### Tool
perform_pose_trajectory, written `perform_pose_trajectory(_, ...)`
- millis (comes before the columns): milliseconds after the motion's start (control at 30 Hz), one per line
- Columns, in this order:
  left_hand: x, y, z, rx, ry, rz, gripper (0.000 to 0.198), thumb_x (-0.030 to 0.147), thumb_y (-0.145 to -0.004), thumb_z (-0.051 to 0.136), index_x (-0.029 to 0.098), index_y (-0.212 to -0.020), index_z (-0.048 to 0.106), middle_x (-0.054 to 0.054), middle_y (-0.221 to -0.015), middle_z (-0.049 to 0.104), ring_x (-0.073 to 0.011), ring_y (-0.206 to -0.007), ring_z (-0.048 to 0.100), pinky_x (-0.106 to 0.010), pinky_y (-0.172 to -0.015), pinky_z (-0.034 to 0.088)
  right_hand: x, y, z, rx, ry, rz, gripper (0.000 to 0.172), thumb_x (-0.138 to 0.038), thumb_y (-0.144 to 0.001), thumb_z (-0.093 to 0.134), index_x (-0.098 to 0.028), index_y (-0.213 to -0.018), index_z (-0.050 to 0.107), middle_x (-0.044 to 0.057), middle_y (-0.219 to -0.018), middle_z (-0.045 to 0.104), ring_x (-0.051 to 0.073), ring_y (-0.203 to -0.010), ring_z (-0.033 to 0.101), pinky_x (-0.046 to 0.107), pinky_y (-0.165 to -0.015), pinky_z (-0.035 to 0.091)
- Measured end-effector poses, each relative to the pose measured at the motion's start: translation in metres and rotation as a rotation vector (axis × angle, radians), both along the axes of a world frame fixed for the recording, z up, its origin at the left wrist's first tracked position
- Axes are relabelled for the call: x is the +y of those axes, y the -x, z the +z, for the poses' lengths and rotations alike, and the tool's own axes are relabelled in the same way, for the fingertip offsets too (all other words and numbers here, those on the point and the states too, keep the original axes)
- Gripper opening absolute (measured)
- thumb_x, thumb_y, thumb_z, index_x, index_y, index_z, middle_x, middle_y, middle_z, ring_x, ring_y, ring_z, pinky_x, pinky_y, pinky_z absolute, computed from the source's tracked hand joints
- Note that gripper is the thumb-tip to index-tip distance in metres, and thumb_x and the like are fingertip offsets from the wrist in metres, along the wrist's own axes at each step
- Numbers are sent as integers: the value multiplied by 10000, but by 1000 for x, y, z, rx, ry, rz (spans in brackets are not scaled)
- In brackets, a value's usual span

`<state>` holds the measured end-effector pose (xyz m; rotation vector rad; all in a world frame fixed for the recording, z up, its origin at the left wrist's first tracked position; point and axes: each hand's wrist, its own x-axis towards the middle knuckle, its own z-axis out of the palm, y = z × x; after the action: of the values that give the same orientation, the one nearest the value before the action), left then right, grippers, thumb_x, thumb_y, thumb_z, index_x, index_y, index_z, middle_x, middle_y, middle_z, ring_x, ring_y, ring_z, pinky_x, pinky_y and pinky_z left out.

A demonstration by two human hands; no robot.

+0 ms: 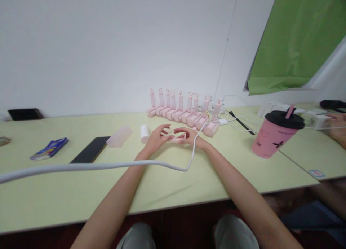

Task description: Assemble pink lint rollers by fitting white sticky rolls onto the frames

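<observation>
My left hand and my right hand meet above the table in the middle of the view. Between them they hold a small pale pink, see-through piece by its two ends, fingers curled around it. Its exact kind cannot be made out. Just behind my hands stands a slanting row of pink cylinders lying on their sides, each with a clear pink tube upright against it and a small cord loop on top. A white roll stands beside my left hand.
A white cable hangs across the view in front of my forearms. Left lie a pink translucent sheet, a dark phone and a blue packet. A pink cup stands right, near another person's hand. Cables and a black strap lie behind.
</observation>
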<state>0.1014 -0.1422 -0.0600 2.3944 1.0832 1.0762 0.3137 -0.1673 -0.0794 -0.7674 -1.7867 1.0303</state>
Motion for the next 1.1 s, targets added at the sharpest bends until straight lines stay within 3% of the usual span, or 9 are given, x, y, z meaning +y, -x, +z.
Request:
perform_pose_trajectory(100,3,-2,-2,-92,221,-87,527,473,-672,645,157,-1091,590,-100,-945,660,-163,-747,611,-297,-679,490,3,-6,-2,135,135,10,650,-270,-593,744,-234,-1188,485,89,-1226,515,166,-936,603,363,-854,493)
perform_pose_trajectory(233,6,2,-2,-173,363,-159,547,395,-602,723,140,-1069,598,-93,-889,672,-154,-736,614,-288,-685,475,12,-13,-10,144,146,-37,600,-304,-625,731,-212,-1167,488,99,-1182,548,171,-956,599,365,-874,481)
perform_pose_trajectory(367,4,2,0,-248,385,-79,427,342,-512,781,129,-866,675,-80,-774,679,-160,-662,611,-273,-635,450,21,-13,-16,-6,8,-296,374,-357,-833,488,-178,-1161,486,107,-1135,587,164,-1032,560,340,-892,452)
perform_pose_trajectory(533,3,13,16,-598,284,134,436,347,-487,794,136,-852,680,-78,-834,679,-165,-693,607,-269,-653,449,21,-11,-23,-229,-127,-581,368,-285,-894,308,-158,-1207,454,102,-1156,574,158,-1046,534,337,-902,422)
perform_pose_trajectory(667,11,26,20,-916,218,256,447,417,-540,759,125,-868,676,-73,-830,673,-167,-756,612,-271,-704,457,17,11,-28,-510,-366,-578,400,-221,-826,438,-161,-1220,472,87,-1247,511,181,-1178,418,364,-1021,302)
perform_pose_trajectory(767,16,30,17,-1121,325,183,446,476,-562,730,105,-801,663,-86,-815,673,-172,-772,627,-279,-720,469,19,42,-26,-694,-496,-565,517,-245,-828,480,-192,-1328,363,81,-1399,354,229,-1297,257,450,-1070,191)
perform_pose_trajectory(833,16,31,16,-1177,401,123,443,491,-565,725,99,-758,654,-93,-810,673,-169,-765,635,-280,-727,478,22,62,-24,-800,-515,-564,511,-267,-850,473,-199,-1340,345,90,-1409,339,252,-1313,217,519,-1068,119)
perform_pose_trajectory(967,16,33,16,-1208,449,92,417,471,-561,737,101,-730,644,-90,-809,673,-159,-756,641,-271,-725,490,23,75,-21,-916,-491,-589,357,-281,-888,432,-236,-1241,456,73,-1230,520,220,-1167,398,540,-1062,59)
perform_pose_trajectory(1100,21,37,16,-1203,390,146,403,435,-537,754,109,-742,637,-65,-765,663,-151,-721,636,-262,-698,490,16,54,-20,-991,-421,-716,256,-304,-884,428,-215,-1078,569,87,-1062,586,230,-1054,462,527,-1036,143)
